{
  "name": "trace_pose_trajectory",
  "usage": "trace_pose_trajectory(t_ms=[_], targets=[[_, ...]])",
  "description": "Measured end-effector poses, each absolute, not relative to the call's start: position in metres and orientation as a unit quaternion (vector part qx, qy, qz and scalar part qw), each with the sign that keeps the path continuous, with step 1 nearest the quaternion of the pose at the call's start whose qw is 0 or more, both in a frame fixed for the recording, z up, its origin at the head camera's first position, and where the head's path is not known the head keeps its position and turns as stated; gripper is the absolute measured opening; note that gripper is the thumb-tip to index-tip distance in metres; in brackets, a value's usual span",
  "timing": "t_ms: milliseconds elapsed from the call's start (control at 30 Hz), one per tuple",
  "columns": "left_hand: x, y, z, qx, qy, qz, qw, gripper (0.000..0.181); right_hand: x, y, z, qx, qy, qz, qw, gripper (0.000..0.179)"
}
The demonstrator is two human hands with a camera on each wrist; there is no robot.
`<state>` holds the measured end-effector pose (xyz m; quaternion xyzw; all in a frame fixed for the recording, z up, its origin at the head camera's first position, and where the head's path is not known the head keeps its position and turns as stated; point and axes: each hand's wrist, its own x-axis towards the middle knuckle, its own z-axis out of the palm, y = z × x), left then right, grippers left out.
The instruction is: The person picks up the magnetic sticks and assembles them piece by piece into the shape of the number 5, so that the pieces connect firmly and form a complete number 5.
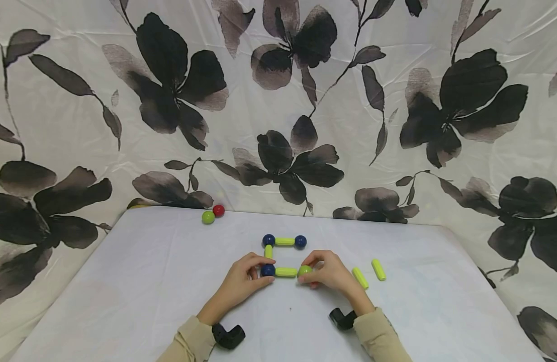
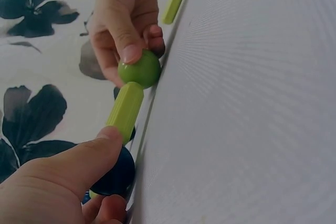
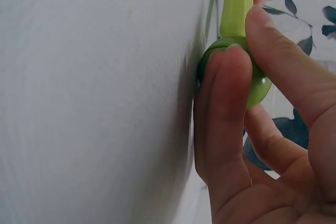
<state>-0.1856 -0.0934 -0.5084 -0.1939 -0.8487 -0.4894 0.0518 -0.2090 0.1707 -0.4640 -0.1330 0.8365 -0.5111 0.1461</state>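
My left hand (image 1: 242, 275) grips the near dark blue ball (image 1: 268, 270) between thumb and fingers. A ribbed yellow-green rod (image 1: 285, 272) runs from that ball to a green ball (image 1: 304, 271), which my right hand (image 1: 328, 271) pinches. In the right wrist view the rod's end (image 3: 236, 11) meets the green ball (image 3: 260, 86), partly covered by fingers. Another rod (image 1: 268, 251) leads away from the held blue ball to a second blue ball (image 1: 269, 240). From there a third rod (image 1: 285, 242) reaches one more blue ball (image 1: 300, 242), forming a three-sided shape.
Two loose yellow-green rods (image 1: 360, 278) lie right of my right hand. At the far left edge of the white table (image 1: 147, 281) sit a green ball (image 1: 208, 217) and a red ball (image 1: 218, 210). Behind hangs a flower-patterned cloth (image 1: 242, 110).
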Motion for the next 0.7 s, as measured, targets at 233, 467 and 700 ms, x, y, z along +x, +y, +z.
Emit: trace_pose_trajectory(t_ms=[233, 467, 700], targets=[[-0.1855, -0.0931, -0.5067, -0.200, -0.845, -0.494, 0.049, 0.036, -0.2084, 0.1679, -0.4653, -0.137, 0.836, -0.511, 0.145, 0.032], [-0.1849, -0.0930, -0.5053, -0.198, -0.846, -0.493, 0.046, 0.036, -0.2089, 0.1676, -0.4665, -0.146, 0.832, -0.513, 0.151, 0.031], [-0.1851, -0.0933, -0.5058, -0.191, -0.850, -0.489, 0.046, 0.036, -0.2096, 0.1673, -0.4663, -0.146, 0.837, -0.507, 0.143, 0.032]])
